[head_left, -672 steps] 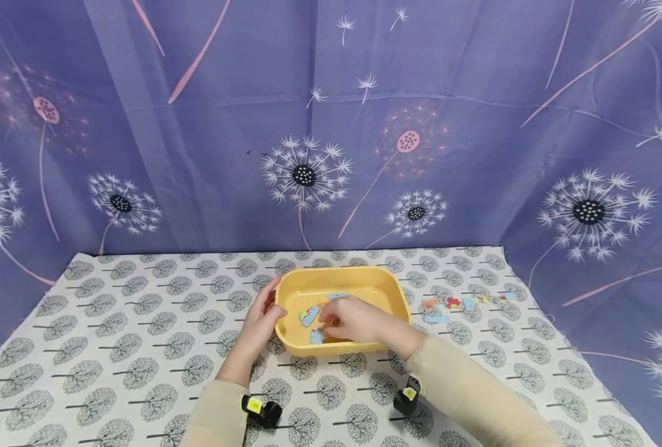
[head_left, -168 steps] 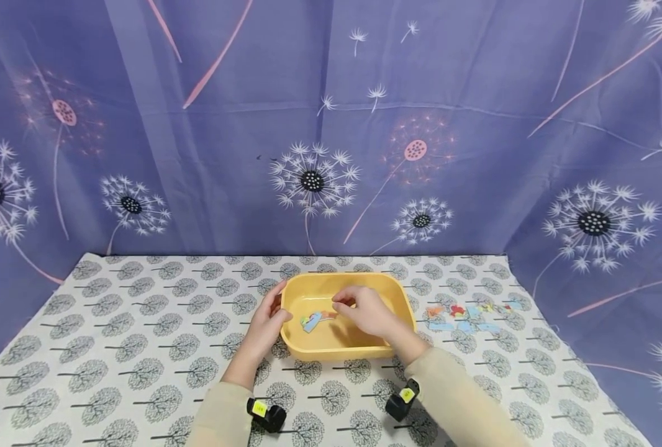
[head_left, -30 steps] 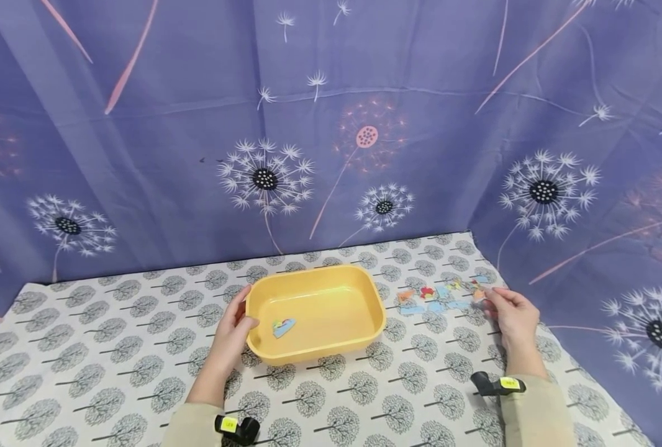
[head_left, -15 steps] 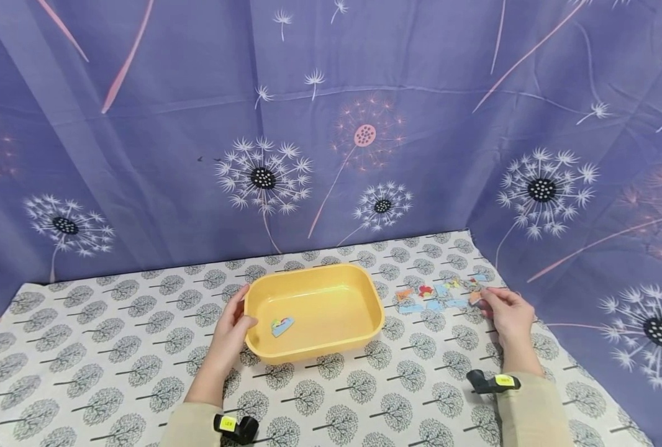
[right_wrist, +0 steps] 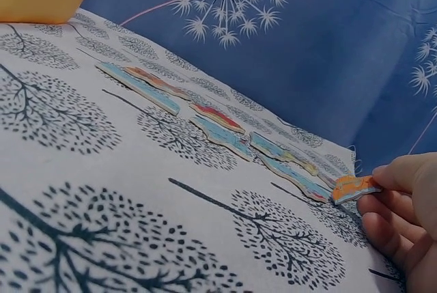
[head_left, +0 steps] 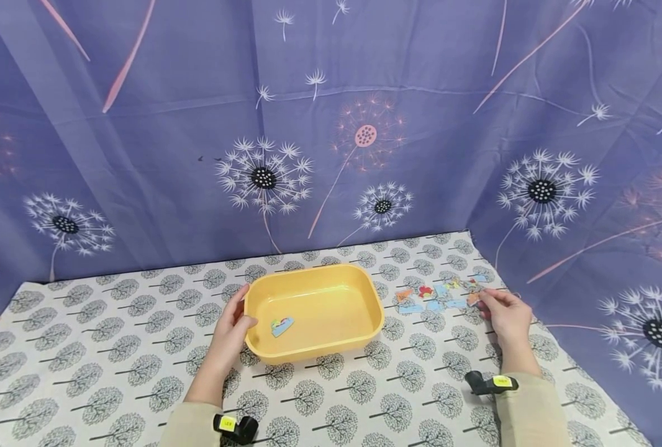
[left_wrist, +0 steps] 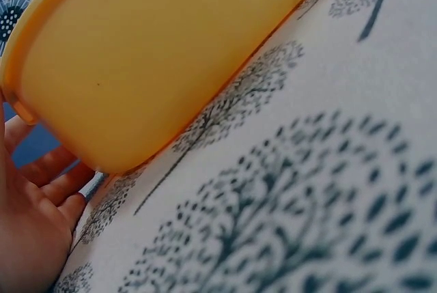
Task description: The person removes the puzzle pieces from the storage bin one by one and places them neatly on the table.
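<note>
My left hand [head_left: 227, 338] holds the left end of a yellow plastic tub [head_left: 331, 316], thumb over the rim and fingers along the outside. Inside, near that end, lies one blue puzzle piece [head_left: 282, 326] with multicoloured spots. Over on the right, my right hand [head_left: 511, 318] pinches an orange puzzle piece [right_wrist: 354, 188] between thumb and fingertips, close at the right end of a group of laid-out pieces. That group has a long blue piece [right_wrist: 140, 89], a red piece [right_wrist: 217, 117] and several others, lying flat in two rough rows.
A white cloth with printed trees [head_left: 364, 397] covers the table. Behind and to the right hangs a purple dandelion curtain [head_left: 331, 205], reaching down to the table's back edge. The laid-out pieces lie right of the tub, towards the back right corner.
Several pieces have gone from the tub to the group on the right. The orange piece, in the tub earlier, is now at the group's right end in my right hand. My left hand stays on the tub.
</note>
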Demonstrator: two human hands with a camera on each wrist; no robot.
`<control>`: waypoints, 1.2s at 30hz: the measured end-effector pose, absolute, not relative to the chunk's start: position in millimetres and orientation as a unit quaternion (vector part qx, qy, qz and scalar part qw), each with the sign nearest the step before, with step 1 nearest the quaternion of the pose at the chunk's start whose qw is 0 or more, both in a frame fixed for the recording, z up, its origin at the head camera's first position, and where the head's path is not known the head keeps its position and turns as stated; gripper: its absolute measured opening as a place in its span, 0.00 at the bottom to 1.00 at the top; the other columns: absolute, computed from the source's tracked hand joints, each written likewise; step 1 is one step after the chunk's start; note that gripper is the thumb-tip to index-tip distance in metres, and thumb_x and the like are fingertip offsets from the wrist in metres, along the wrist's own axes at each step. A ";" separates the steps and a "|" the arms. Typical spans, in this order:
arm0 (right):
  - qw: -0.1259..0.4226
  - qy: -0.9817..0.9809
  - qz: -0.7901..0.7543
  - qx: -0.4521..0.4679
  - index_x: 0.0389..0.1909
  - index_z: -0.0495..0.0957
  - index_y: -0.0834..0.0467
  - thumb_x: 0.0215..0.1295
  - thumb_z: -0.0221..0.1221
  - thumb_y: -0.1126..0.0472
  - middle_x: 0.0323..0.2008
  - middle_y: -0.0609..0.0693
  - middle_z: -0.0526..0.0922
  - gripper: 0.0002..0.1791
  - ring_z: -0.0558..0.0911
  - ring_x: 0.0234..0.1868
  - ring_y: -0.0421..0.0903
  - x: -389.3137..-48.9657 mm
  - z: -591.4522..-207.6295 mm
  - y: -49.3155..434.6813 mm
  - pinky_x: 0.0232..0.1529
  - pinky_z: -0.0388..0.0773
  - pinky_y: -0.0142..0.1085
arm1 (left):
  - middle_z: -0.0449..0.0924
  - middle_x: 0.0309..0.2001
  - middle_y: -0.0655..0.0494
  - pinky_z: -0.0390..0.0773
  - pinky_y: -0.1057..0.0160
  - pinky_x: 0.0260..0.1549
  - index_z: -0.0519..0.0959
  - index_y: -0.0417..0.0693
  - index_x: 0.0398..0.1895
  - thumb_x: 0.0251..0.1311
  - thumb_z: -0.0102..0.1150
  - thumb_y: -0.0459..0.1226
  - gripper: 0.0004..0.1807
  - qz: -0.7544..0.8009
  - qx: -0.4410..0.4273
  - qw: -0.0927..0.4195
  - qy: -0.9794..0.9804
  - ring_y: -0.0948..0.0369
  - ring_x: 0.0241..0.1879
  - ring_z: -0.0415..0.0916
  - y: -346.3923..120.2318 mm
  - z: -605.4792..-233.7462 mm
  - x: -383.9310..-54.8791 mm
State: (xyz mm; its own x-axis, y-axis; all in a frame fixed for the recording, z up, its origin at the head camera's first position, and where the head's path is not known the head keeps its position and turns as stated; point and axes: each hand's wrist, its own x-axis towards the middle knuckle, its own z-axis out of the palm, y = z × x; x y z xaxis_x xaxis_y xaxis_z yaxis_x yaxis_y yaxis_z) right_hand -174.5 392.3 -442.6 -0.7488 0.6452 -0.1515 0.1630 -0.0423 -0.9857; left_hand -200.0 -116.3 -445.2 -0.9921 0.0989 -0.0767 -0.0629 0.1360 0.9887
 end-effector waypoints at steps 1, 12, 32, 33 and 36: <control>0.184 -0.672 0.651 -0.302 0.35 0.81 0.56 0.59 0.61 0.67 0.19 0.36 0.82 0.05 0.81 0.21 0.33 -174.7 -443.0 392.4 0.24 0.82 0.25 | 0.59 0.69 0.43 0.73 0.49 0.60 0.50 0.61 0.74 0.58 0.46 0.29 0.40 0.658 0.012 0.061 0.751 0.47 0.63 0.64 -116.3 -445.3 -200.1; 0.195 -0.714 0.598 -0.307 0.51 0.74 0.69 0.61 0.60 0.63 0.18 0.32 0.79 0.20 0.78 0.18 0.32 -176.2 -447.3 391.7 0.22 0.80 0.24 | 0.59 0.69 0.44 0.72 0.49 0.60 0.50 0.63 0.74 0.58 0.46 0.31 0.40 0.652 0.006 0.064 0.756 0.48 0.63 0.64 -116.1 -444.2 -199.9; 0.227 -0.683 0.601 -0.346 0.42 0.77 0.61 0.60 0.60 0.60 0.17 0.35 0.79 0.11 0.78 0.17 0.34 -176.0 -439.0 390.9 0.19 0.79 0.26 | 0.61 0.68 0.44 0.72 0.49 0.60 0.51 0.61 0.74 0.57 0.47 0.31 0.40 0.647 0.005 0.059 0.760 0.48 0.62 0.65 -116.8 -445.5 -200.1; 0.224 -0.688 0.597 -0.346 0.41 0.77 0.59 0.60 0.60 0.59 0.17 0.35 0.79 0.10 0.78 0.17 0.33 -175.9 -438.2 390.7 0.19 0.79 0.25 | 0.61 0.68 0.44 0.72 0.49 0.60 0.51 0.61 0.74 0.57 0.47 0.31 0.40 0.647 0.004 0.058 0.761 0.48 0.62 0.65 -116.7 -445.7 -200.3; 0.212 -0.690 0.598 -0.350 0.40 0.79 0.54 0.60 0.61 0.56 0.20 0.33 0.79 0.09 0.79 0.20 0.32 -174.5 -434.8 389.7 0.23 0.80 0.24 | 0.62 0.67 0.45 0.73 0.50 0.59 0.51 0.61 0.74 0.57 0.47 0.31 0.40 0.646 0.002 0.060 0.761 0.49 0.62 0.66 -115.7 -446.7 -201.2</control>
